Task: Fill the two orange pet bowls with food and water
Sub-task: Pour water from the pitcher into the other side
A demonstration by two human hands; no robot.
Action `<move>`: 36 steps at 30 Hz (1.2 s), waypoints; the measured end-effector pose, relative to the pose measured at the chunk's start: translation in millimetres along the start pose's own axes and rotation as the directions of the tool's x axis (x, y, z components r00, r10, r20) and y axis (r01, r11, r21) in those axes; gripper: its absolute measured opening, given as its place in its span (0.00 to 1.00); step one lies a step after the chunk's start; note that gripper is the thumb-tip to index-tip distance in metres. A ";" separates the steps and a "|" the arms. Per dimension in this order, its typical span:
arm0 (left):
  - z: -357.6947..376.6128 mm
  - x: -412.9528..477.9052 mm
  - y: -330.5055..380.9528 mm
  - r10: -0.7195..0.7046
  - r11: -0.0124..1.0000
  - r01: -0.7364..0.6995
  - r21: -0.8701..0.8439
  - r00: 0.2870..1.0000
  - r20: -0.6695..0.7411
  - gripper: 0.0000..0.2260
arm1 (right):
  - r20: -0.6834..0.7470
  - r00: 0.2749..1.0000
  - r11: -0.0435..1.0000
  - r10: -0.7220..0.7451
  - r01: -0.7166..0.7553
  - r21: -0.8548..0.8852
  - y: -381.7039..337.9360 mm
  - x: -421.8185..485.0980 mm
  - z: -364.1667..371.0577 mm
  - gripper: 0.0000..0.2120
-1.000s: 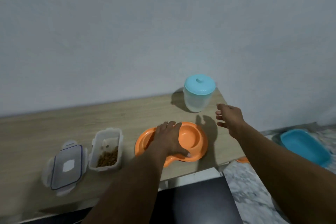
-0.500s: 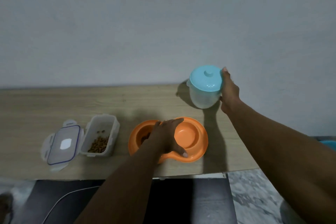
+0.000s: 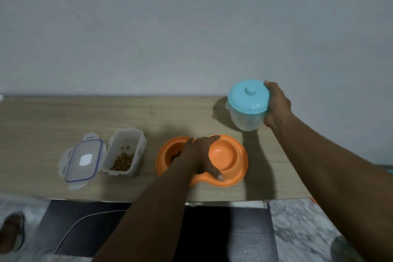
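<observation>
Left hand steadies the pet bowls, right hand grips the water jug

At the bottom left of the frame a sandalled foot (image 3: pixel 10 232) and a white cable (image 3: pixel 85 221) lie on the floor below the wooden table (image 3: pixel 53 117). Near the table's front edge, low centre, the left hand (image 3: pixel 200 155) lies flat with straight fingers across the middle of the orange double bowl (image 3: pixel 231 159), its thumb on the near rim, and some kibble (image 3: pixel 175 157) shows in the left well. Left of the bowl stands an open food tub (image 3: pixel 125 153) with kibble in it, its loose lid (image 3: pixel 83 161) just beside it. Farther back, right of centre, the right hand (image 3: pixel 276 106) curls round the side of the clear jug (image 3: pixel 246 119), which wears a blue lid (image 3: pixel 248 97). A grey wall (image 3: pixel 191 27) rises behind.
</observation>
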State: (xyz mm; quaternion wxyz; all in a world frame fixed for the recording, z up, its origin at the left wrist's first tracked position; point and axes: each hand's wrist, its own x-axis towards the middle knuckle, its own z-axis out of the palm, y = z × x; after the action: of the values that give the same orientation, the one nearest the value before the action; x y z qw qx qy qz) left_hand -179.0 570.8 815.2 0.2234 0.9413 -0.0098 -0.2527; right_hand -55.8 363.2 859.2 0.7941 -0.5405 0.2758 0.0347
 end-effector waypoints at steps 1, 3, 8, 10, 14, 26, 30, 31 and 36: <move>0.3 0.7 -1.9 0.047 0.999 -0.047 0.003 0.999 0.010 0.54 | 0.006 1.000 0.999 -0.015 0.015 -0.032 -0.7 -4.5 -0.7 0.25; 2.8 3.0 -5.7 0.104 0.994 -0.104 0.030 0.994 0.018 0.58 | 0.029 0.998 0.993 -0.053 0.055 -0.101 -2.4 -13.6 -3.8 0.20; 4.4 2.6 -7.7 0.133 0.991 -0.133 -0.005 0.991 -0.011 0.56 | 0.115 0.977 0.949 -0.178 0.202 -0.241 -3.7 -40.2 -9.2 0.08; 4.9 3.6 -8.5 0.139 0.990 -0.139 -0.013 0.990 -0.015 0.56 | 0.144 0.962 0.916 -0.233 0.267 -0.299 0.6 -48.7 -10.7 0.08; 10.0 8.3 -13.2 0.130 0.991 -0.130 -0.016 0.991 -0.022 0.58 | 0.180 0.919 0.833 -0.351 0.394 -0.388 14.9 -60.2 -13.8 0.12; 15.1 14.9 -19.5 0.146 0.989 -0.147 -0.033 0.988 -0.042 0.59 | 0.301 0.771 0.550 -0.562 0.619 -0.561 33.4 -76.8 -17.5 0.19; 16.2 15.7 -20.5 0.144 0.989 -0.145 -0.036 0.989 -0.041 0.58 | 0.336 0.732 0.501 -0.592 0.661 -0.559 28.4 -78.7 -17.0 0.20; 16.0 15.4 -20.3 0.143 0.989 -0.144 -0.036 0.989 -0.042 0.58 | 0.342 0.726 0.493 -0.597 0.668 -0.557 26.6 -79.2 -17.0 0.20; 14.6 13.4 -18.9 0.147 0.989 -0.148 -0.029 0.988 -0.038 0.57 | 0.361 0.700 0.467 -0.616 0.693 -0.548 14.8 -83.0 -14.8 0.19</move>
State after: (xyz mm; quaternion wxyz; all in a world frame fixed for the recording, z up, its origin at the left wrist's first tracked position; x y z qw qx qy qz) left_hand -176.2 580.0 789.6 0.2565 0.9387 -0.0714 -0.2189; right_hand -137.1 376.5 882.4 0.5204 -0.8404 -0.0280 -0.1485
